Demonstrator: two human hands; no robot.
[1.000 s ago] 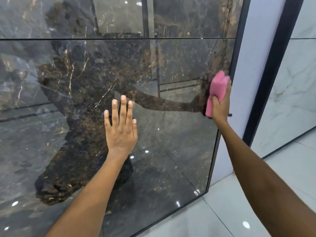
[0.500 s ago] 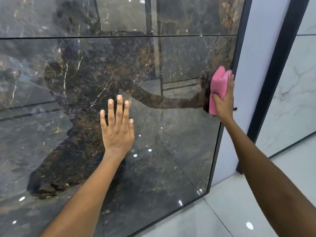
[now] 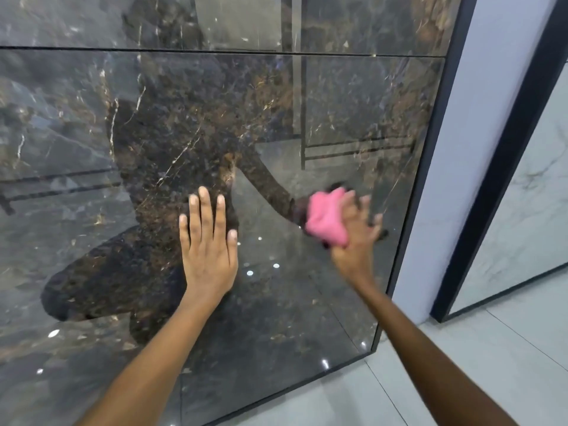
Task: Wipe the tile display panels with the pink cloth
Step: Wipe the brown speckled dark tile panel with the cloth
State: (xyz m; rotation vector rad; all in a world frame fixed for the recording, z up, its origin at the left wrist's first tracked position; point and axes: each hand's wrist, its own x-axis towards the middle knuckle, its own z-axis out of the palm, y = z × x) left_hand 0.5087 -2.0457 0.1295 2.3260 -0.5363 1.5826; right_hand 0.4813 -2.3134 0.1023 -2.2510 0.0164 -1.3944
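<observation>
1. A pale grey floor (image 3: 461,379) of big shiny tiles lies at the bottom right.
2. A plain white wall strip (image 3: 455,167) stands upright between two black frames.
3. Small round light spots (image 3: 261,269) shine like dots in the glossy dark surface.

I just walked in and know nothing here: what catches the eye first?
A bright pink cloth, blurred, gripped by the right hand against a glossy dark marble panel, right of centre. The left hand presses flat on the panel beside it, fingers straight.
</observation>
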